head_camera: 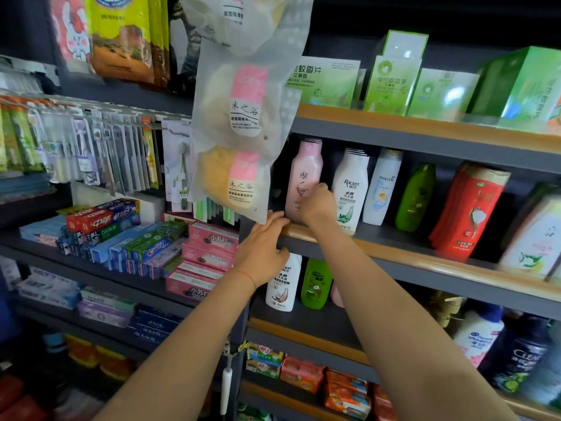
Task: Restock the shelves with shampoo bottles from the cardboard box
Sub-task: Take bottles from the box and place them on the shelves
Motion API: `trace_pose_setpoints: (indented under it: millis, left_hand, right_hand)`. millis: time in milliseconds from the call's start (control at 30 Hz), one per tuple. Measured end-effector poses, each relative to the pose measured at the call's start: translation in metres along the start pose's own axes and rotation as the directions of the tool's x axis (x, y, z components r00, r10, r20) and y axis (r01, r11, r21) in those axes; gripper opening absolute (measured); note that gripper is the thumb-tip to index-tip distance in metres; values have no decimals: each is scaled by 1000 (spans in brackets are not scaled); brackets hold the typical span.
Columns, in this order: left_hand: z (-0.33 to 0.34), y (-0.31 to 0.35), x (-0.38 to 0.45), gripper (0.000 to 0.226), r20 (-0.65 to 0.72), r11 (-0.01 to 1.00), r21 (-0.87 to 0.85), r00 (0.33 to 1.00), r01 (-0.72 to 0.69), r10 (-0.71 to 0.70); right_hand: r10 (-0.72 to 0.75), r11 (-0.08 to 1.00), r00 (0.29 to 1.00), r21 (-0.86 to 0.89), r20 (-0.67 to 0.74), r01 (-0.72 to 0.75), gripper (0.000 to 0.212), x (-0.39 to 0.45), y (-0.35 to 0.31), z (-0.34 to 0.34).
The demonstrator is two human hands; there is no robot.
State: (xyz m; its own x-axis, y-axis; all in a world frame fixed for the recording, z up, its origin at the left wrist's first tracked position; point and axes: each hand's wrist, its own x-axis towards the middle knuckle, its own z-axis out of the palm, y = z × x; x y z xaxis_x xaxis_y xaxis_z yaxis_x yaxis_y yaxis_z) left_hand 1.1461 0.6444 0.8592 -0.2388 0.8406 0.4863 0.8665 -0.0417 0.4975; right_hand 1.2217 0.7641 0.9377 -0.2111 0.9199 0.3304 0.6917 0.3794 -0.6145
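Grey shelf unit [394, 262], wooden lips, bottles in rows. Hanging sponge bag [239, 117] at 11 o'clock overlaps shelf's left end. Pink shampoo bottle [305, 177] upright at centre beside white bottle [350, 189]. Right hand [317, 202] grips pink bottle low. Left hand [262, 244] spread flat on shelf lip.

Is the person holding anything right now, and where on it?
The right hand has its grip on the pink bottle, low on its front. The left hand just rests on the shelf edge.
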Motion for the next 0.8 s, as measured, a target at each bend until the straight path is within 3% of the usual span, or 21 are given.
trace_pose_setpoints:
  millis: [167, 267, 333, 400, 500, 600, 733, 800]
  left_hand:
    - [3, -3, 1, 61, 15, 1000, 12, 1000, -9, 9]
    - [7, -7, -1, 65, 4, 999, -8, 999, -35, 36]
    - [11, -9, -12, 65, -92, 994, -72, 993, -87, 80]
    - [20, -13, -35, 57, -233, 986, -84, 965, -146, 123]
    - [50, -38, -80, 41, -303, 990, -119, 952, -70, 31]
    - [89, -82, -128, 34, -181, 967, -196, 963, 164, -200]
    - [132, -138, -200, 28, 3, 872, -136, 880, 471, -475]
    - [150, -161, -240, 28, 110, 785, -75, 787, 615, -607]
  right_hand:
    - [-7, 995, 1000, 100, 1, 6, 44, -4, 5, -3]
    - [-129, 981, 980, 122, -152, 148, 35, -27, 14, -12]
    - [-221, 932, 931, 218, -289, 289, 27, -56, 22, -19]
    - [-281, 833, 900, 381, -332, 401, 10, -89, 33, -19]
    - [-291, 764, 946, 561, -143, 320, 6, -130, 58, 6]
    - [-226, 786, 968, 608, 108, 116, 13, -160, 90, 60]
    - [-142, 860, 886, 498, 441, -110, 18, -207, 138, 136]
    - [-58, 896, 812, 388, 581, -214, 20, -233, 163, 179]
